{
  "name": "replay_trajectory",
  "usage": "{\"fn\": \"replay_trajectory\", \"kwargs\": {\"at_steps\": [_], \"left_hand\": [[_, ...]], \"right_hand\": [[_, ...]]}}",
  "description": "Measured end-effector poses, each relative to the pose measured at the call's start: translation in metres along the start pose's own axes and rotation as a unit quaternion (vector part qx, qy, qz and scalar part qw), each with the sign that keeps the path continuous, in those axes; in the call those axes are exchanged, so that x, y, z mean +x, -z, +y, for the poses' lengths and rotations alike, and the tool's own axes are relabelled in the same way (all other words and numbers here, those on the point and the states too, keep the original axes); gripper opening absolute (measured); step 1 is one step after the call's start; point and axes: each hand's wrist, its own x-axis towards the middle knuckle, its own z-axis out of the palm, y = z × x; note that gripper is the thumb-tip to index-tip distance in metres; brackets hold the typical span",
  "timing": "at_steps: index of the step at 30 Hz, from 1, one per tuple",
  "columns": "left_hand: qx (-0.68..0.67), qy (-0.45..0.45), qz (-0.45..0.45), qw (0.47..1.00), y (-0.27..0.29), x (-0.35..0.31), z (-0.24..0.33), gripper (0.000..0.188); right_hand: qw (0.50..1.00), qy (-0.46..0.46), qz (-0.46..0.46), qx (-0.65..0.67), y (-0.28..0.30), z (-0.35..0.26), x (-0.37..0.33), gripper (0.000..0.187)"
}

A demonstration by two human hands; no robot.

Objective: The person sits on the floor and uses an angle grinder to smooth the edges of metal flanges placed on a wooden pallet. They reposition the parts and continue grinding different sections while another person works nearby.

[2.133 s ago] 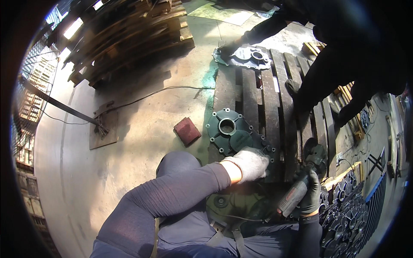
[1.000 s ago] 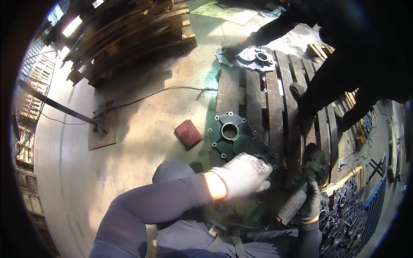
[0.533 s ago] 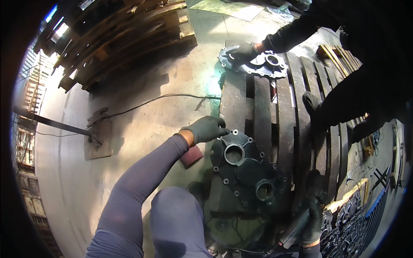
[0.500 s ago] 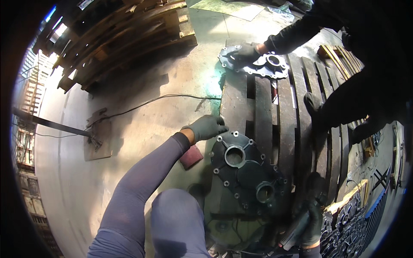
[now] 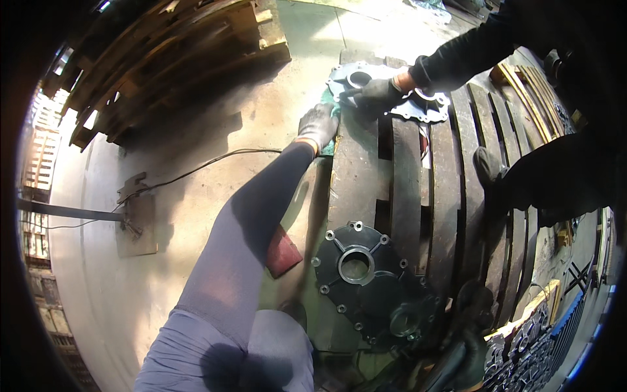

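Observation:
My left hand (image 5: 318, 125), in a grey glove, reaches out beside the pallet's far left edge. Its fingers look stretched out over a green patch (image 5: 327, 149) whose kind I cannot make out. Low on the right, in shadow, my dark-gloved right hand (image 5: 471, 353) is closed around a dark, long-bodied hand tool (image 5: 439, 371); its working end is hidden. Between my arms a dark metal casing cover (image 5: 356, 266), with round bores and bolt holes along its rim, lies flat on the wooden pallet (image 5: 356, 183). A silver casing cover (image 5: 428, 112) lies at the pallet's far end.
A co-worker's gloved hand (image 5: 379, 97) rests on the silver cover; their dark-clothed leg (image 5: 535, 166) is at right. Stacked pallets (image 5: 189, 59) stand far left. A cable (image 5: 215, 157) crosses the floor near a stand's base plate (image 5: 140, 222). A red block (image 5: 284, 253) lies beside my arm. More metal castings (image 5: 522, 346) sit lower right.
My left hand has moved forward from beside the dark cover to the pallet's far left edge. My view has shifted a little. The right hand still holds the tool, lower in view.

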Motion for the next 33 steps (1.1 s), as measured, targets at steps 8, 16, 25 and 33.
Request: {"fn": "replay_trajectory", "kwargs": {"at_steps": [8,16,25,33], "left_hand": [[-0.003,0.067,-0.013,0.998,-0.031,0.028,0.015,0.054],[0.060,0.033,0.007,0.998,-0.031,0.025,0.015,0.072],[0.113,0.000,-0.047,0.993,-0.035,0.017,0.018,0.077],[0.057,0.043,-0.092,0.993,-0.036,0.006,0.004,0.073]], "right_hand": [[0.900,-0.314,0.046,0.299,-0.004,-0.041,0.023,0.040],[0.915,-0.288,0.046,0.279,-0.002,-0.030,0.013,0.045],[0.864,-0.387,0.079,0.313,-0.004,-0.057,0.030,0.047],[0.866,-0.387,0.069,0.310,-0.003,-0.057,0.030,0.044]]}}
